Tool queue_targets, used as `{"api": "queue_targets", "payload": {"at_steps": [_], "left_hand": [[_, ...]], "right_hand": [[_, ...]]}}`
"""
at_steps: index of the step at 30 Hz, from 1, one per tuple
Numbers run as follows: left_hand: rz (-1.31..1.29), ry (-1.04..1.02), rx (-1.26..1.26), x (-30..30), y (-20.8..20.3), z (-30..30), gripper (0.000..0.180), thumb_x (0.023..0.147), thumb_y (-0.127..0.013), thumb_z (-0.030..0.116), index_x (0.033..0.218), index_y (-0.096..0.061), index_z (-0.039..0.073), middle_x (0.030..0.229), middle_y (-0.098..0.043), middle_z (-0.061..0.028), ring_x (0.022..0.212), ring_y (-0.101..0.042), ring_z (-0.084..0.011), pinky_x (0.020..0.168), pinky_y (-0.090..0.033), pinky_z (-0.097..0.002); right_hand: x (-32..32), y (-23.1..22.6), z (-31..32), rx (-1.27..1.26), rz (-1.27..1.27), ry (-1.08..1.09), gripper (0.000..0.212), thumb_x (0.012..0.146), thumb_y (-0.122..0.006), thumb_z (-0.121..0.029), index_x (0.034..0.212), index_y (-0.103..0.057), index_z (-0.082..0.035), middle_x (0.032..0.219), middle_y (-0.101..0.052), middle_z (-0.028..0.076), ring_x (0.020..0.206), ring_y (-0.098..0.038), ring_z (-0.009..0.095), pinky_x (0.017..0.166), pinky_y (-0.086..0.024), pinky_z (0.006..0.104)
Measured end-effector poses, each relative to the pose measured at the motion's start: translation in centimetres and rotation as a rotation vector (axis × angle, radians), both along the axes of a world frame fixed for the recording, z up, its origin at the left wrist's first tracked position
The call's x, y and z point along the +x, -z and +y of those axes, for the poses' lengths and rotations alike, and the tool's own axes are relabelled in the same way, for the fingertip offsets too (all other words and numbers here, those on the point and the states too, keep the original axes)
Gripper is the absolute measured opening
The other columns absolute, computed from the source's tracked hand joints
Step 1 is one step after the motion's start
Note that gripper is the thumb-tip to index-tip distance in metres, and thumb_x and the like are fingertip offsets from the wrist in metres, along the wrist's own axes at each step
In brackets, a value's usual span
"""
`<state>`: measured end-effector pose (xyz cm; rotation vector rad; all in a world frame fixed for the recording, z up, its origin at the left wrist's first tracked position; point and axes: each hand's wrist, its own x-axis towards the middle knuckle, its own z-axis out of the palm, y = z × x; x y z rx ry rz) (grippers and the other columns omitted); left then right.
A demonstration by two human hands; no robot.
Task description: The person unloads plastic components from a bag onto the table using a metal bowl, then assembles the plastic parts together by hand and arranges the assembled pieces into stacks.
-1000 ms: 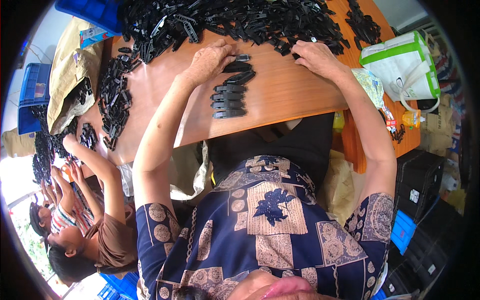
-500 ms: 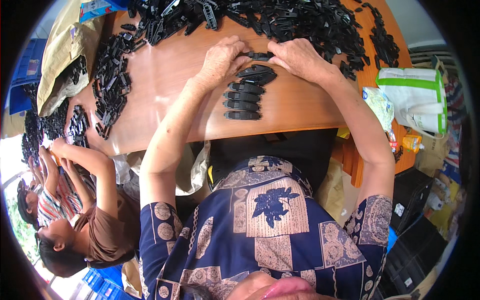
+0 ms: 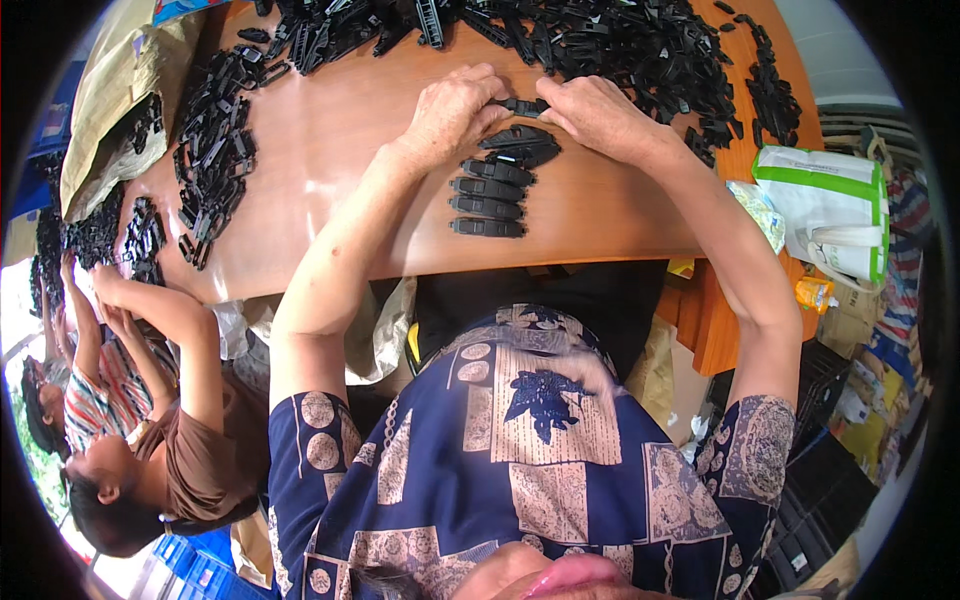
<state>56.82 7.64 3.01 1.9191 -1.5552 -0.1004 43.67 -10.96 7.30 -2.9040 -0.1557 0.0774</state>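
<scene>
Between my two hands, just above the wooden table, is a slim black plastic part [image 3: 524,107] that looks like a clip or buckle. Its left end is pinched by the closed fingers of my left hand [image 3: 452,115]. My right hand [image 3: 597,117] pinches the right end between thumb and forefinger. Fingers partly hide both ends. Right below, a few black parts [image 3: 525,146] lie overlapping at an angle. Nearer me, several similar rounded black parts [image 3: 487,228] form a neat column, one under another.
A large heap of black plastic pieces [image 3: 620,45] covers the table's far side. More pieces [image 3: 215,160] lie left, beside a tan sack [image 3: 130,80]. A white and green bag [image 3: 830,215] stands right. At far left, co-workers' hands reach into another pile [image 3: 95,240].
The view has shifted slightly. Both my hands keep their hold on the black plastic part, with little visible movement. At the left, a co-worker's hand has moved up toward the pile.
</scene>
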Motion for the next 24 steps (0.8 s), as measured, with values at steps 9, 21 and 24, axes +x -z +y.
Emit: {"api": "queue_targets", "payload": {"at_steps": [9,21,24], "left_hand": [[-0.015,-0.037,-0.003,0.5,1.1,-0.2,0.024,0.082,-0.075,0.022,0.096,-0.065,0.005,0.095,-0.062,-0.0093,0.095,-0.063,-0.0339,0.078,-0.051,-0.0439],[0.004,-0.014,0.011,0.4,0.7,-0.3,0.020,0.084,-0.073,0.020,0.099,-0.067,0.007,0.096,-0.063,-0.0086,0.097,-0.063,-0.0329,0.082,-0.052,-0.0435],[-0.005,-0.045,0.050,0.4,0.2,0.1,0.019,0.085,-0.072,0.020,0.099,-0.068,0.008,0.096,-0.063,-0.0079,0.100,-0.062,-0.0316,0.084,-0.052,-0.0442]], "right_hand": [[-1.6,1.3,-1.2,0.164,-0.169,0.088,0.026,0.092,-0.068,-0.027,0.098,-0.056,-0.005,0.069,-0.063,0.018,0.070,-0.065,0.040,0.061,-0.050,0.0468],[1.4,0.9,0.6,0.248,0.020,0.007,0.028,0.092,-0.067,-0.026,0.094,-0.056,-0.001,0.083,-0.067,0.023,0.085,-0.065,0.046,0.072,-0.052,0.0527],[2.1,1.0,0.5,0.098,0.069,0.047,0.030,0.089,-0.070,-0.031,0.093,-0.059,-0.003,0.091,-0.068,0.021,0.091,-0.066,0.043,0.077,-0.052,0.0512]]}}
